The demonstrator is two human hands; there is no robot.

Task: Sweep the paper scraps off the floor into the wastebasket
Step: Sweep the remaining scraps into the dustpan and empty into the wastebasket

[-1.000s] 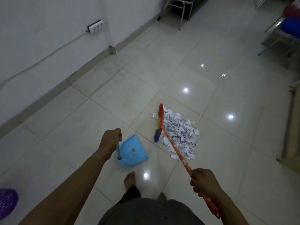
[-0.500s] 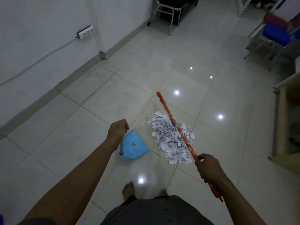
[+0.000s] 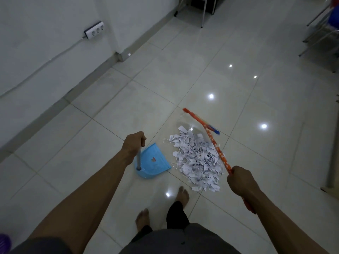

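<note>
My left hand grips the blue dustpan's upright handle. My right hand grips the orange broom, whose head is beyond the paper scraps.

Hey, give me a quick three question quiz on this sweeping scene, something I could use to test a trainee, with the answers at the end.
1. True or false: the paper scraps already lie inside the blue dustpan.
2. What does the right hand grip? A: the dustpan's handle. B: the orange broom. C: nothing.
3. Fill in: seen by the person, the dustpan, held by the left hand, stands to the ___ of the scrap pile.
Key: 1 false, the scraps lie on the floor beside it. 2 B. 3 left.
</note>
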